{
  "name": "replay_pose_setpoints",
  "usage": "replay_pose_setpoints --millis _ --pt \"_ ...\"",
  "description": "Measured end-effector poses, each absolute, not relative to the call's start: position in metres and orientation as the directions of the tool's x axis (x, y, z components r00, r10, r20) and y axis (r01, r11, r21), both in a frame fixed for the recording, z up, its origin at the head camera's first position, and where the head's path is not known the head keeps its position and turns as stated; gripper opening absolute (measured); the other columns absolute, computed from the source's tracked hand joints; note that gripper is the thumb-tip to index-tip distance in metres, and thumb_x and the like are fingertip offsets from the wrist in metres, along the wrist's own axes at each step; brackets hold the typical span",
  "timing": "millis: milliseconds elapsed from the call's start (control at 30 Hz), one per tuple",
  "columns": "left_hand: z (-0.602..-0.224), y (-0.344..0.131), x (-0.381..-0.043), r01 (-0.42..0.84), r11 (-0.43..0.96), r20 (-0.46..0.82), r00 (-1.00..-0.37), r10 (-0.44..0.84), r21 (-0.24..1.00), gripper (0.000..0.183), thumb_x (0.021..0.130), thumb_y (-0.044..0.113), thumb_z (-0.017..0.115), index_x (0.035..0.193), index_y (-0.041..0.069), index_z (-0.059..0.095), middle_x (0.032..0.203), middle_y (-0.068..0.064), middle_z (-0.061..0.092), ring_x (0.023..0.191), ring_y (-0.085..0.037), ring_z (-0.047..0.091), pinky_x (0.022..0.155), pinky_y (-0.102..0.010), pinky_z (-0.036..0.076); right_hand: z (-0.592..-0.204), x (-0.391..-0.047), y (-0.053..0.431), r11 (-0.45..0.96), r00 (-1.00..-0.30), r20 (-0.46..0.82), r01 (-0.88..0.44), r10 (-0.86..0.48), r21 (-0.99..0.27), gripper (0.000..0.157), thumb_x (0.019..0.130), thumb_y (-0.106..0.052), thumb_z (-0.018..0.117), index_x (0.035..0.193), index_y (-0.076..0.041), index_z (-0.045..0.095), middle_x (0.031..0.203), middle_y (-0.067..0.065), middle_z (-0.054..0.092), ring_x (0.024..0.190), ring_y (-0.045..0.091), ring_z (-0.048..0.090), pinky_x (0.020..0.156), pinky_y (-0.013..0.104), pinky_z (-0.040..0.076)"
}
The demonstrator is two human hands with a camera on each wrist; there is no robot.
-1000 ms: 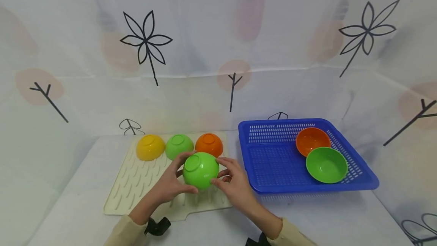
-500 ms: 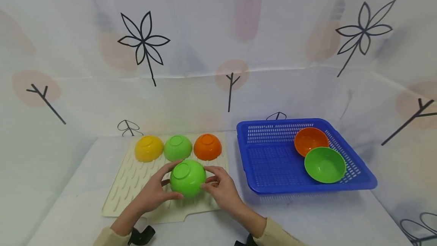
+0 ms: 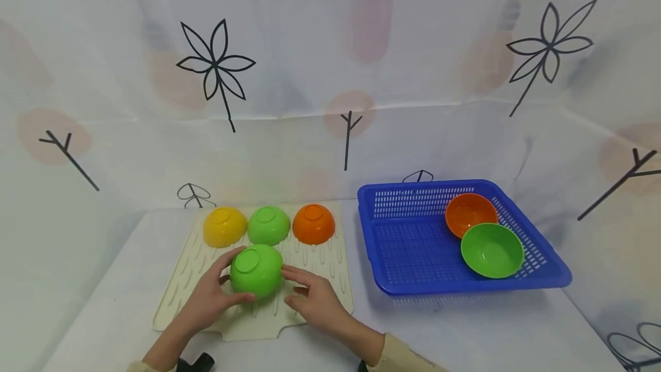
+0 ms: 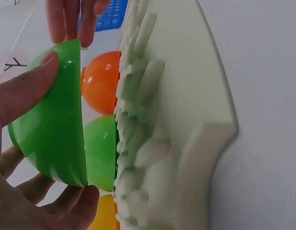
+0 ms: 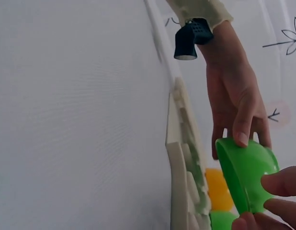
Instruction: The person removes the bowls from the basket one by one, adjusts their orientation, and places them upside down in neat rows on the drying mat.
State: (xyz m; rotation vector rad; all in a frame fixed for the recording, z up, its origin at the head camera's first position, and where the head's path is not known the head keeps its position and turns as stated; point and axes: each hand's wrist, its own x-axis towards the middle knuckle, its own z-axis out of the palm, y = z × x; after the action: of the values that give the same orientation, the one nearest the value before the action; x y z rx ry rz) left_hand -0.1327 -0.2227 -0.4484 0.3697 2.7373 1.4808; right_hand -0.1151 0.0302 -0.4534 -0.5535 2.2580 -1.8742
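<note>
At the left end of the cream mat point(image 3: 183, 280), my left hand point(image 3: 209, 297) grips an upturned bright green bowl point(image 3: 256, 275), thumb on its near side and fingers curled round its far side. I hold it above the mat, its rim apart from the ridges. Behind it, along the mat's far edge, sit three bowls, all upside down: a yellow bowl point(image 3: 224, 227), then a pale green bowl point(image 3: 268, 225), then a dark orange bowl point(image 3: 313, 224). My right hand point(image 3: 316, 301) reaches toward the right side of the bright green bowl, fingers nearly straight and thumb apart; I cannot tell whether its fingertips touch or are just beside it. Farther right on the white table point(image 3: 465, 332) stands a blue basket point(image 3: 413, 290). At its right end, an orange bowl point(image 3: 467, 210) and a large green bowl point(image 3: 493, 251) lie with their hollows facing up, the green one nearer me and overlapping the orange.
</note>
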Motion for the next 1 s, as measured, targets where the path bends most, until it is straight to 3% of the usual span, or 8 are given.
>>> replay_pose_setpoints --millis 200,433,633,833,1000 --pt "-0.448 -0.238 -0.132 0.192 0.525 0.097 -0.974 0.202 0.829 0.098 0.072 0.026 0.09 0.151 0.01 0.034 0.152 -0.02 0.038 0.137 -0.043 0.034 0.103 -0.065 0.038 -0.453 -0.117 0.011 0.185 -0.884 0.084 -0.187 -0.46 -0.965 0.054 0.089 -0.002 0.07 0.141 -0.003 0.055 0.153 0.003 0.043 0.138 0.019 0.042 0.102 0.024 0.045" --pt "-0.448 -0.251 -0.131 0.056 0.521 -0.018 -0.991 0.135 0.852 0.097 0.08 0.027 0.085 0.153 0.01 0.025 0.156 -0.025 0.028 0.142 -0.048 0.024 0.109 -0.071 0.023 -0.448 -0.116 -0.013 0.23 -0.852 0.021 -0.165 -0.523 -0.959 0.059 0.089 -0.007 0.071 0.144 -0.005 0.051 0.157 -0.001 0.037 0.139 0.011 0.037 0.103 0.021 0.042" --pt "-0.445 -0.258 -0.134 -0.018 0.589 -0.07 -0.995 0.066 0.808 0.099 0.081 0.035 0.083 0.155 0.009 0.022 0.155 -0.027 0.026 0.138 -0.048 0.029 0.108 -0.071 0.023 -0.452 -0.12 -0.03 0.256 -0.828 0.012 -0.187 -0.56 -0.949 0.058 0.091 -0.012 0.071 0.145 -0.007 0.051 0.157 -0.003 0.036 0.139 0.009 0.038 0.101 0.021 0.044" --pt "-0.447 -0.267 -0.139 -0.035 0.64 -0.065 -0.998 0.024 0.768 0.107 0.077 0.043 0.085 0.155 0.006 0.021 0.155 -0.029 0.025 0.14 -0.05 0.025 0.109 -0.071 0.022 -0.454 -0.123 -0.047 0.257 -0.795 0.023 -0.223 -0.607 -0.94 0.055 0.093 -0.014 0.069 0.145 -0.008 0.051 0.157 -0.003 0.037 0.137 0.009 0.039 0.1 0.022 0.045" --pt "-0.445 -0.275 -0.141 -0.066 0.645 -0.094 -0.996 0.009 0.762 0.112 0.077 0.044 0.084 0.157 0.004 0.016 0.155 -0.032 0.021 0.139 -0.052 0.023 0.107 -0.072 0.022 -0.455 -0.126 -0.057 0.297 -0.782 0.015 -0.255 -0.623 -0.92 0.057 0.093 -0.017 0.069 0.146 -0.01 0.05 0.157 -0.004 0.036 0.13 0.011 0.049 0.098 0.021 0.047"
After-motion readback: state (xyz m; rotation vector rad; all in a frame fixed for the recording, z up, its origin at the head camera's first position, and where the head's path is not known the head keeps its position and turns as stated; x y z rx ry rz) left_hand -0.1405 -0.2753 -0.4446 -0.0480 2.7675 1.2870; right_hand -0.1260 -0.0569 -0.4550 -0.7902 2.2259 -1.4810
